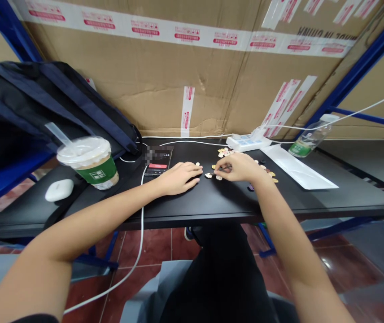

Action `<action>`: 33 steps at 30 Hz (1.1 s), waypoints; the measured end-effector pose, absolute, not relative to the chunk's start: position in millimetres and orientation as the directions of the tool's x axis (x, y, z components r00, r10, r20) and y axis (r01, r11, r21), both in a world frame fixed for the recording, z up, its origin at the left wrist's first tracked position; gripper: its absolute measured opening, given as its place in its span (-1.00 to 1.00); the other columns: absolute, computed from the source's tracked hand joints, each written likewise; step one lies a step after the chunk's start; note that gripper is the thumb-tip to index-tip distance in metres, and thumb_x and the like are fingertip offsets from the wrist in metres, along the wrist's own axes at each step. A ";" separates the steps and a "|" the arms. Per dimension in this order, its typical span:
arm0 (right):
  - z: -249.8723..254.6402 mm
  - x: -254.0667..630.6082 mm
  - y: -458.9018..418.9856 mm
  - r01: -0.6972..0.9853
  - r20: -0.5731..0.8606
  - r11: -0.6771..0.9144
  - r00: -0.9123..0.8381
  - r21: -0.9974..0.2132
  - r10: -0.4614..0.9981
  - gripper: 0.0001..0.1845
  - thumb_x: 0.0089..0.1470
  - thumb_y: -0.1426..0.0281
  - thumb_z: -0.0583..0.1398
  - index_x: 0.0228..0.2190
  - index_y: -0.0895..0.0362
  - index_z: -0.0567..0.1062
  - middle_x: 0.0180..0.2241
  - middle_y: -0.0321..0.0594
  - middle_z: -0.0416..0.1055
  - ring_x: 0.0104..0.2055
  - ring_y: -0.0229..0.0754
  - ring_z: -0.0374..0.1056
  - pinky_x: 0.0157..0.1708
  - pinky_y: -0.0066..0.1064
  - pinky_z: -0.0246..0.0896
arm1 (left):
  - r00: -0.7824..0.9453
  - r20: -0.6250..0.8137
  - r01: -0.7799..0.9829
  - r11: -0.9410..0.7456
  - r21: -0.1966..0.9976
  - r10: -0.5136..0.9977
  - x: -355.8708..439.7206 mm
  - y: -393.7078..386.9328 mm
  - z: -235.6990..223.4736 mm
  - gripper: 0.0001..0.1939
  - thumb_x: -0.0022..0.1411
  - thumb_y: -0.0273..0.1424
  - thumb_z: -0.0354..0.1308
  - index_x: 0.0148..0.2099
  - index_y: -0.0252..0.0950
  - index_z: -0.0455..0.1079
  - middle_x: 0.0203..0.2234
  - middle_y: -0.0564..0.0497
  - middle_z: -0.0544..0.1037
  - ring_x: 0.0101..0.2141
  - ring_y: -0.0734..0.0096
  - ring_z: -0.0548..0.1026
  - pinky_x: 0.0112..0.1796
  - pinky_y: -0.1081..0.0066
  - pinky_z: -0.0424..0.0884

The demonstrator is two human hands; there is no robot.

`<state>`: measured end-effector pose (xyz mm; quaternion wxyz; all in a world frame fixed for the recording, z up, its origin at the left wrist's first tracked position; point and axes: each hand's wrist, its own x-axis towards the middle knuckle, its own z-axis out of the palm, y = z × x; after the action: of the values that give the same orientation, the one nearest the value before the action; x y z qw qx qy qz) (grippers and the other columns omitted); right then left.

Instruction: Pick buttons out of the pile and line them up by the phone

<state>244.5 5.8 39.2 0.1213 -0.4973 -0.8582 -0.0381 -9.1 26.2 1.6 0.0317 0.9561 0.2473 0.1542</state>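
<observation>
My left hand (181, 178) rests palm down on the black table, its fingers stretched out and holding nothing. Just beyond its fingertips lies a small pale piece (197, 164). My right hand (238, 167) is closed in a pinch, thumb and forefinger low over the table; what is between them is too small to make out. Close to those fingertips are a small white-and-yellow piece (208, 176) and a round pale one (219, 177). Several small coloured flat pieces (224, 152) lie behind the right hand. More pieces (272, 174) lie to its right, and a purple one (250, 187) below it.
A lidded drink cup (98, 168), a white earphone case (59, 190) and a dark backpack (60, 103) are on the left. A phone (158, 162) with a white cable lies mid-table. Rightward are a power strip (247, 142), a white sleeve (301, 168) and a bottle (309, 139). Cardboard stands behind.
</observation>
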 end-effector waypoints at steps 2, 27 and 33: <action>37.6 238.2 5.2 0.847 0.262 0.530 -0.502 -0.045 0.824 -0.85 0.02 0.31 0.22 -0.38 0.01 0.62 -0.53 -0.33 0.50 -0.48 -0.24 0.32 -0.44 -0.42 -0.02 | 0.816 0.314 0.470 -0.873 0.132 0.486 -9.2 25.3 2.6 -0.62 0.43 -0.29 -0.06 0.20 -0.24 0.32 0.21 -0.13 0.35 0.19 0.20 0.28 0.16 0.17 0.19; 25.2 216.2 6.5 0.791 0.363 0.609 -0.587 0.066 0.723 -0.76 0.17 0.30 0.13 -0.29 0.03 0.61 -0.35 -0.27 0.57 -0.37 -0.22 0.39 -0.48 -0.39 -0.14 | 0.710 0.365 0.425 -0.779 0.460 0.603 -11.8 35.4 -0.4 -0.96 0.19 -0.44 0.15 -0.28 -0.30 0.40 -0.39 0.04 0.37 -0.37 0.43 0.38 -0.29 0.42 0.33; 28.8 229.8 9.6 0.852 0.390 0.519 -0.500 0.065 0.773 -0.77 0.15 0.30 0.13 -0.34 0.03 0.60 -0.39 -0.28 0.57 -0.38 -0.19 0.38 -0.48 -0.39 -0.12 | 0.695 0.369 0.469 -0.778 0.419 0.617 -12.8 37.1 -1.3 -0.97 0.19 -0.47 0.10 -0.28 -0.29 0.36 -0.39 0.04 0.34 -0.35 0.40 0.37 -0.26 0.40 0.33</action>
<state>229.8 9.6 28.8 0.1583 -0.4740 -0.8570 -0.1255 -12.8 37.1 -1.3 0.1476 0.9086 0.2988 0.2517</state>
